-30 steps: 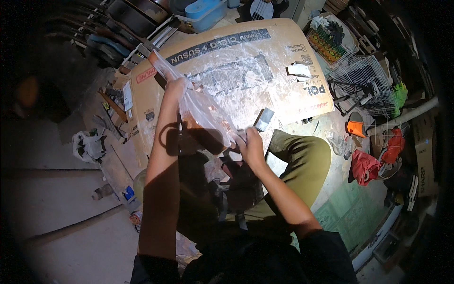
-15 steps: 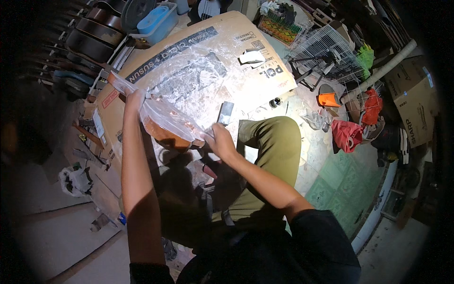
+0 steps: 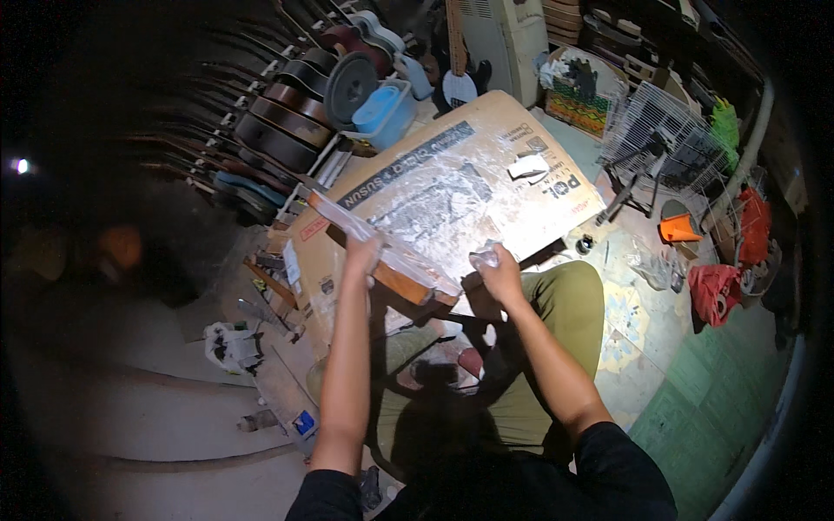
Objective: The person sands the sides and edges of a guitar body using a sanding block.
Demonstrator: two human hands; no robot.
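My left hand (image 3: 363,256) grips a long orange-brown wooden piece (image 3: 401,284), closed around its middle. The piece tilts from upper left to lower right above my lap. A pale, shiny layer like clear plastic film (image 3: 417,264) lies along its upper side. My right hand (image 3: 501,276) is closed on a small crumpled pale wad (image 3: 485,257) that looks like clear plastic, apart from the piece's lower right end. Under and beyond both hands lies a flattened cardboard sheet (image 3: 365,227) dusted with white powder.
Several guitars (image 3: 276,139) stand in a rack at the far left, near a blue tub (image 3: 382,113). A small white item (image 3: 528,167) lies on the cardboard. To the right are a wire cage (image 3: 669,130), an orange object (image 3: 679,227) and a red bag (image 3: 714,291).
My right hand has come away from the lower right end of the wooden piece, where it was pulling the plastic. The piece now shows its narrow edge more. The whole view has shifted.
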